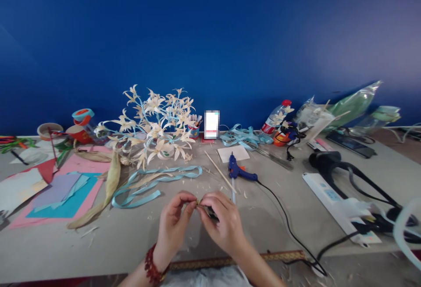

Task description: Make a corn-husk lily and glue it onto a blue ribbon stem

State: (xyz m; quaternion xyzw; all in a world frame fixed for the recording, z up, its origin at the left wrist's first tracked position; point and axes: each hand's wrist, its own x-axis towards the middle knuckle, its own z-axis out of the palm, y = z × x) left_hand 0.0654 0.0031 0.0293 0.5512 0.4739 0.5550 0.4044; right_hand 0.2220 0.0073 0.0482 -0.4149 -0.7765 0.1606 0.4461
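Note:
My left hand (176, 219), with a dark red bracelet at the wrist, is closed in a pinch near the table's front edge. Its thumb and fingertips meet those of my right hand (223, 221) around a tiny yellowish-brown piece (198, 203), mostly covered by the fingers. A dark object (211, 212) shows partly beneath my right hand's curled fingers; what it is cannot be made out. Beyond the hands lie a light blue ribbon (141, 199), a wooden stick (220, 171) and a blue glue gun (241, 173) with its nozzle pointing away.
Pale artificial flowers (158, 125) stand at the back left. Coloured sheets (66, 195) and dried husks (112, 177) lie on the left. The glue gun's black cord (283, 212) runs right, near a white power strip (338, 208). A red-capped bottle (274, 118) is behind.

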